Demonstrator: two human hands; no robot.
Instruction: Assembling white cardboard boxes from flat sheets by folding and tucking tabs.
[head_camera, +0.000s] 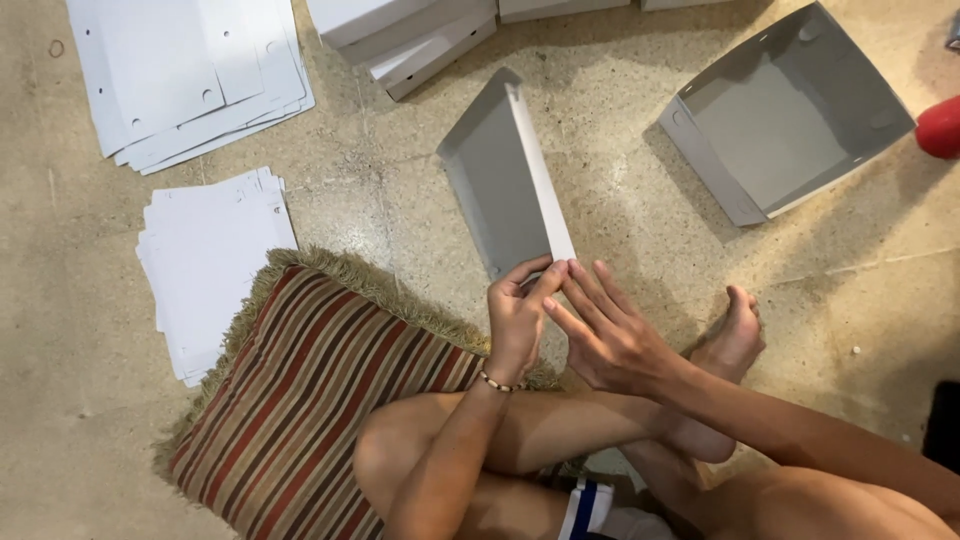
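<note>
Grey card, white on the folded-up flap: a half-formed box piece (505, 180) stands on the speckled stone floor (640, 250) in front of a person sitting cross-legged. Left hand (520, 315), bead bracelet at the wrist, pinches the near corner of the flap, thumb and fingers closed on it. Right hand (605, 335) is mostly open, fingers flat and stretched toward the same corner, fingertips touching or just beside the card edge; cannot tell if it grips. The hold looks meant to keep the flap upright while the corner is pressed along its crease.

Finished grey tray (785, 115) with raised walls lies well apart, upper right. Flat white blanks (185, 70) with punched holes are stacked upper left; a second white stack (215, 265) sits beside the striped fringed cushion (300, 400). Folded white boxes (415, 35) are piled at top centre. Red object (940, 127) at the right edge, cut off. No labels or print readable anywhere.
</note>
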